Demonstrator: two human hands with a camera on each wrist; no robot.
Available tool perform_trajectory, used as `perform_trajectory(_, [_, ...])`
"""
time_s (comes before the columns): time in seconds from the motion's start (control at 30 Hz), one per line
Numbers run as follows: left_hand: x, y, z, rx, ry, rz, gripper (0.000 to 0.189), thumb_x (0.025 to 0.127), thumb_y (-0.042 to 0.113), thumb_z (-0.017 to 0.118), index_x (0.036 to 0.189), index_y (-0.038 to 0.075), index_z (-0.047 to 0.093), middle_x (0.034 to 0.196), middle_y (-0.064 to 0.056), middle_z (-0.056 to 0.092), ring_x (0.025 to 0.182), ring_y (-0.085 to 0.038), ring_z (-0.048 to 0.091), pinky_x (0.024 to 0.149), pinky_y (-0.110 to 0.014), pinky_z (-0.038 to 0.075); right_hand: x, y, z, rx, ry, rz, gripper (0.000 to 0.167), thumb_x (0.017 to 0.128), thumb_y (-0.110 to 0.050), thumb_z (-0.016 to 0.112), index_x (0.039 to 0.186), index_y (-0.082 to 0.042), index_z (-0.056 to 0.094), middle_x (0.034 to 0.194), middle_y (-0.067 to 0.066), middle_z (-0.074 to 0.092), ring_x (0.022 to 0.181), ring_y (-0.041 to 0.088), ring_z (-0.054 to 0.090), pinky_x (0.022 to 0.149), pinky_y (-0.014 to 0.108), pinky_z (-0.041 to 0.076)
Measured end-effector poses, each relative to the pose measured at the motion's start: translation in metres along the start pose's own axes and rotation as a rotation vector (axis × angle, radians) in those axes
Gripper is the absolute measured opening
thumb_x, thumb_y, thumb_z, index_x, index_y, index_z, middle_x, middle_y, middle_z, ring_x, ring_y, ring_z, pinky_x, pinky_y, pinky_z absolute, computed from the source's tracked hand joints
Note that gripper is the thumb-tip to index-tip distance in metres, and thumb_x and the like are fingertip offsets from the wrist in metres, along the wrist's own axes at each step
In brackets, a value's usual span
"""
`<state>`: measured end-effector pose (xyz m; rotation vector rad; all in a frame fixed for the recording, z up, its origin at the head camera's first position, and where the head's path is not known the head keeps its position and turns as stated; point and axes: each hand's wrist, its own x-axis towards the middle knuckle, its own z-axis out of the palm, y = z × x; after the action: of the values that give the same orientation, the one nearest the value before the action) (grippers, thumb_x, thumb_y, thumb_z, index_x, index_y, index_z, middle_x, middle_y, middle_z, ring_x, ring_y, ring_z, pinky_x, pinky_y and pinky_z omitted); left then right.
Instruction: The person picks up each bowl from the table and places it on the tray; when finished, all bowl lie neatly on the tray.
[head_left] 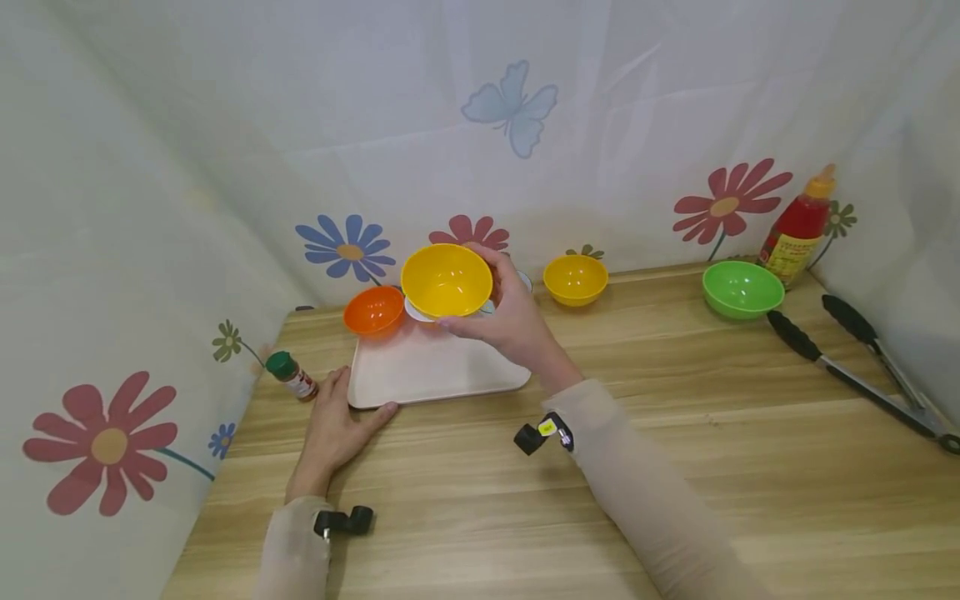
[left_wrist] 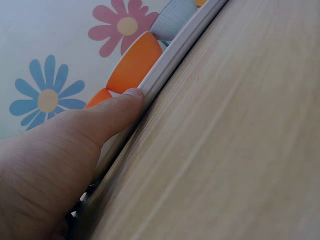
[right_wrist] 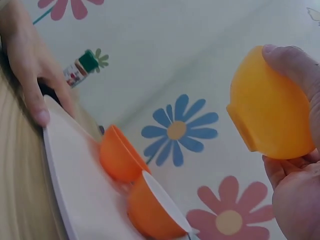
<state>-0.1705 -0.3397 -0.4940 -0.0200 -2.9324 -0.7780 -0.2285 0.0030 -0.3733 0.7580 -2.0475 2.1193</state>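
My right hand holds a yellow bowl above the back of a white tray, thumb and fingers on opposite sides. The bowl's inside faces the head camera; its outside and foot show in the right wrist view. My left hand rests at the tray's front left corner, thumb along the front edge and fingers beside the left side. On the tray's back left sits an orange bowl. Beside it is an orange bowl with a white inside, mostly hidden behind the yellow bowl in the head view.
A green-capped spice jar stands left of the tray. Another yellow bowl sits by the back wall. Farther right are a green bowl, a red sauce bottle and tongs. A flowered curtain borders the table.
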Motion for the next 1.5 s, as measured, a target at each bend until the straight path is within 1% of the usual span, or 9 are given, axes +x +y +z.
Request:
perform_trajectory(0.23, [-0.001,0.001,-0.001,-0.020,0.006,0.013,0.115,0.096,0.068,0.079,0.172,-0.002,0.029,0.172,-0.029,0.032,0.157,-0.050,0.037,0.131,-0.070,0.030,0.001,0.005,0.036,0.003,-0.040,0.046,0.099,0.088,-0.017,0.098,0.168,-0.018,0.039,0.161,-0.001,0.052,0.144,0.020,0.055,0.120,0.037,0.054])
perform_trajectory(0.53, [0.000,0.000,-0.001,-0.010,0.003,0.007,0.120,0.096,0.072,0.077,0.172,-0.006,0.026,0.175,-0.031,0.027,0.159,-0.053,0.035,0.130,-0.072,0.031,0.001,0.021,0.082,0.027,-0.119,0.077,0.101,0.088,-0.019,0.098,0.169,-0.021,0.037,0.161,-0.005,0.052,0.142,0.013,0.057,0.119,0.028,0.052])
perform_trajectory(0.6, [-0.001,-0.001,-0.001,-0.010,0.001,0.005,0.120,0.096,0.072,0.076,0.174,-0.003,0.024,0.176,-0.031,0.026,0.159,-0.053,0.034,0.130,-0.073,0.031,0.000,0.023,0.090,0.035,-0.136,0.095,0.103,0.088,-0.020,0.098,0.170,-0.021,0.036,0.161,-0.005,0.051,0.142,0.012,0.057,0.117,0.027,0.052])
perform_trajectory(0.7, [-0.001,-0.001,-0.002,-0.019,0.012,0.019,0.116,0.096,0.069,0.079,0.177,0.006,0.024,0.176,-0.027,0.028,0.159,-0.052,0.034,0.129,-0.075,0.031,-0.001,0.028,0.100,0.042,-0.166,0.121,0.103,0.088,-0.022,0.098,0.169,-0.021,0.035,0.160,-0.005,0.051,0.141,0.012,0.058,0.116,0.025,0.052])
perform_trajectory(0.8, [-0.001,-0.002,-0.002,-0.029,0.029,0.042,0.111,0.096,0.065,0.081,0.177,0.012,0.027,0.175,-0.025,0.031,0.158,-0.051,0.035,0.128,-0.076,0.030,-0.003,0.035,0.106,0.053,-0.181,0.152,0.102,0.088,-0.023,0.099,0.168,-0.021,0.036,0.158,-0.006,0.053,0.139,0.011,0.058,0.116,0.025,0.052])
perform_trajectory(0.87, [0.000,-0.003,-0.002,-0.035,0.034,0.044,0.109,0.095,0.064,0.082,0.176,0.012,0.030,0.175,-0.025,0.031,0.158,-0.051,0.036,0.128,-0.077,0.030,-0.004,0.042,0.108,0.064,-0.181,0.171,0.101,0.087,-0.023,0.100,0.166,-0.022,0.038,0.158,-0.006,0.054,0.138,0.011,0.059,0.117,0.025,0.052])
perform_trajectory(1.1, [0.000,-0.003,-0.004,-0.064,0.008,0.002,0.111,0.095,0.062,0.083,0.175,0.008,0.028,0.177,-0.026,0.028,0.159,-0.052,0.036,0.130,-0.075,0.028,-0.009,0.063,0.116,0.013,-0.177,0.228,0.105,0.084,-0.034,0.101,0.169,-0.023,0.039,0.157,-0.009,0.054,0.134,0.013,0.060,0.114,0.032,0.056])
perform_trajectory(1.27, [-0.001,-0.002,-0.007,-0.092,0.012,-0.002,0.111,0.094,0.059,0.086,0.174,0.007,0.029,0.176,-0.026,0.031,0.158,-0.050,0.039,0.131,-0.072,0.029,-0.010,0.076,0.121,-0.073,-0.191,0.230,0.104,0.083,-0.043,0.101,0.166,-0.026,0.041,0.154,-0.009,0.056,0.130,0.012,0.060,0.115,0.035,0.055])
perform_trajectory(1.5, [-0.001,-0.002,-0.009,-0.100,0.030,0.002,0.107,0.093,0.059,0.088,0.170,0.004,0.038,0.171,-0.026,0.040,0.155,-0.049,0.044,0.132,-0.070,0.030,-0.010,0.095,0.124,-0.132,-0.182,0.209,0.100,0.082,-0.042,0.102,0.162,-0.020,0.045,0.152,-0.005,0.059,0.135,0.013,0.059,0.124,0.040,0.049])
